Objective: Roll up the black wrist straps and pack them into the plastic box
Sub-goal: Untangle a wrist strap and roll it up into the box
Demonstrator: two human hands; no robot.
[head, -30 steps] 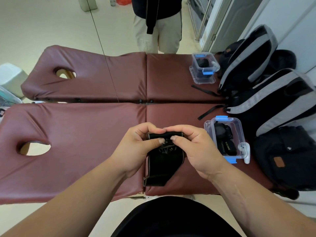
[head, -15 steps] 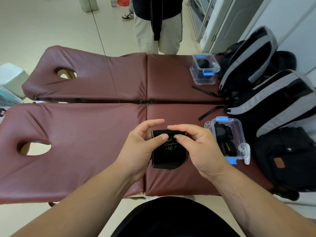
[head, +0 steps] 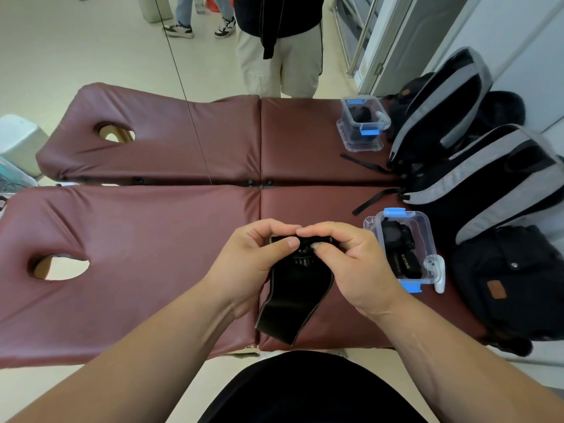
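Note:
A black wrist strap point(head: 293, 294) hangs above the near edge of the maroon massage table point(head: 152, 254), its top end rolled. My left hand point(head: 253, 264) pinches the rolled end from the left, and my right hand point(head: 351, 264) pinches it from the right, fingertips nearly meeting over it. The loose tail droops toward me. To the right stands an open clear plastic box point(head: 427, 236) with blue clips, holding rolled black straps point(head: 399, 251).
A second clear box point(head: 363, 126) stands on the far table point(head: 183, 141), stacked on a lid. Grey-and-black backpacks point(head: 476, 178) and a black bag point(head: 512, 279) crowd the right side. A person point(head: 280, 47) stands beyond the far table. Face holes point(head: 58, 265) open at the left.
The strap's tail was drawn up short half a second ago and now hangs long again. Both hands keep pinching the rolled top end; the camera view has tilted slightly.

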